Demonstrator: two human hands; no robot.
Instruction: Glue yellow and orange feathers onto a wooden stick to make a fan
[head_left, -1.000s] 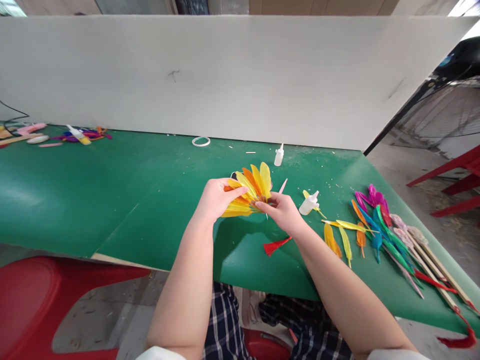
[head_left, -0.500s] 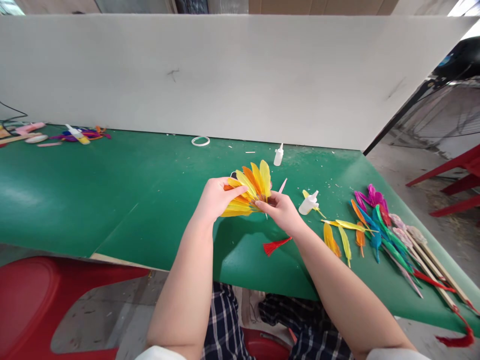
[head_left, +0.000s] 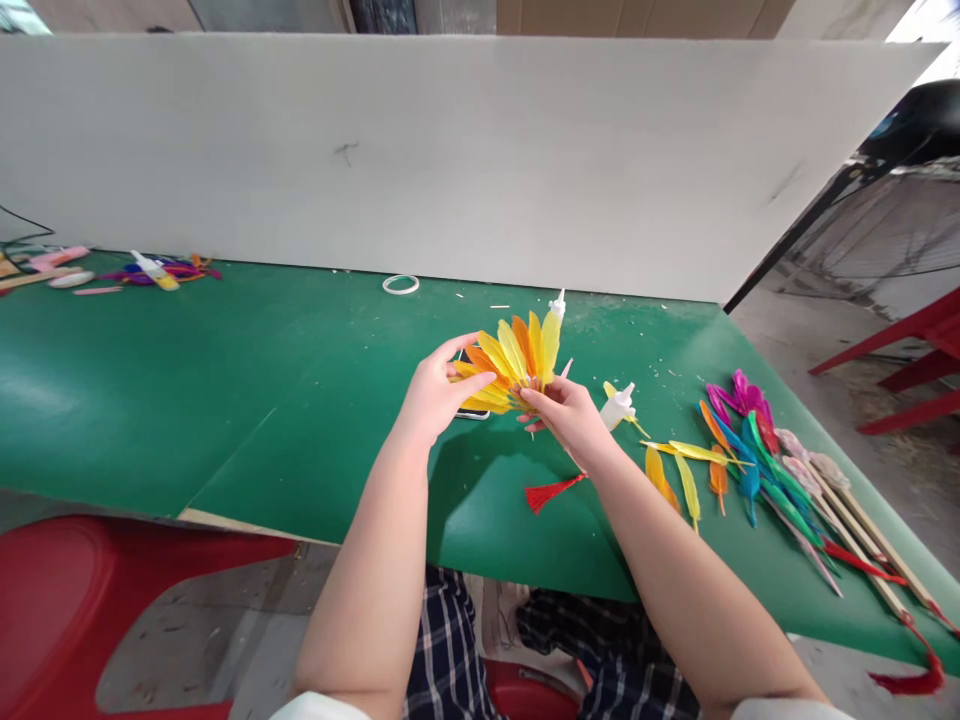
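Observation:
A fan of yellow and orange feathers (head_left: 514, 362) is held up above the green table (head_left: 225, 400) between both my hands. My left hand (head_left: 435, 395) grips its left side, thumb laid across the lower feathers. At the base of the fan, my right hand (head_left: 570, 415) pinches the feathers where they meet. A dark flat object (head_left: 471, 412) lies on the table just under the fan. A red tassel (head_left: 551, 491) rests near my right wrist.
Two small white glue bottles (head_left: 617, 405) (head_left: 556, 303) stand right of the fan. Loose coloured feathers (head_left: 739, 450) and wooden sticks (head_left: 862, 535) lie at the right. A white ring (head_left: 400, 284) sits by the white partition (head_left: 450, 150). More feathers (head_left: 161, 270) lie far left. A red stool (head_left: 112, 600) is below.
Both hands have lifted the feather fan a little higher and tilted it to the right, so its tip now overlaps the far glue bottle.

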